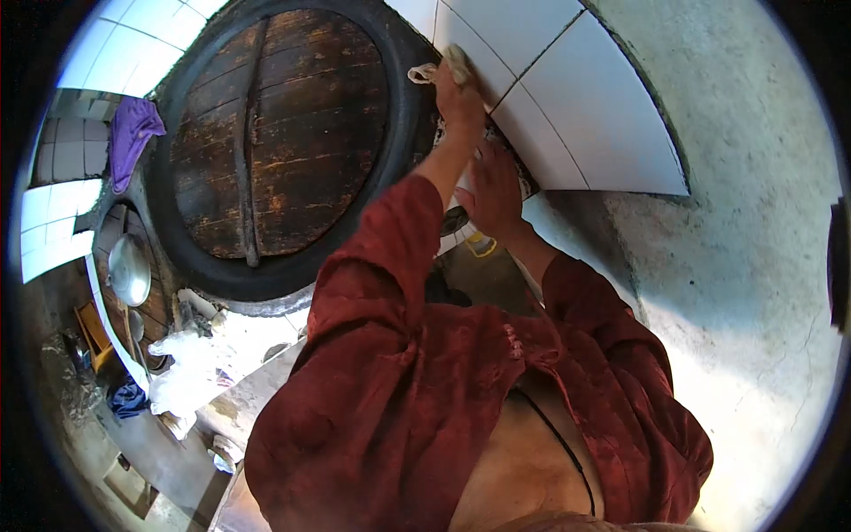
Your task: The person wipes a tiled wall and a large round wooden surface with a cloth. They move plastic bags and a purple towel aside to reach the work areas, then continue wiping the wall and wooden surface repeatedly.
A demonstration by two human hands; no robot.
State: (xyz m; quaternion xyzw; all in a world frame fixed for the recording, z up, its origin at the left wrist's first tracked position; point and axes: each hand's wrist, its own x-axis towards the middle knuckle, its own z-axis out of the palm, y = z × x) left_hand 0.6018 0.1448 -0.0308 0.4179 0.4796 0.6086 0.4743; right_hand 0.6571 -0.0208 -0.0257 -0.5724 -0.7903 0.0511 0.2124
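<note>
My left hand [460, 103] grips a pale, bunched cloth or scrubbing pad [456, 63], pressed close to the foot of the white wall tiles [515, 50]. A small light-coloured loop [422, 73] sticks out beside my fingers. Just below it, my right hand [497, 186] lies with the thumb spread from the fingers at the corner of the stove top; nothing shows in its grasp. Something white is partly covered by that hand. To the left, a round wooden plank lid [312, 133] with a bar handle [247, 153] sits within a dark ring-shaped rim [404, 133].
A purple cloth [133, 139] hangs over the stove's far-left edge. Beyond it are a metal lid or bowl [129, 269] and white plastic bags [183, 372]. A yellow loop [482, 247] shows below my right hand. A rough plastered wall [744, 166] bounds the right side.
</note>
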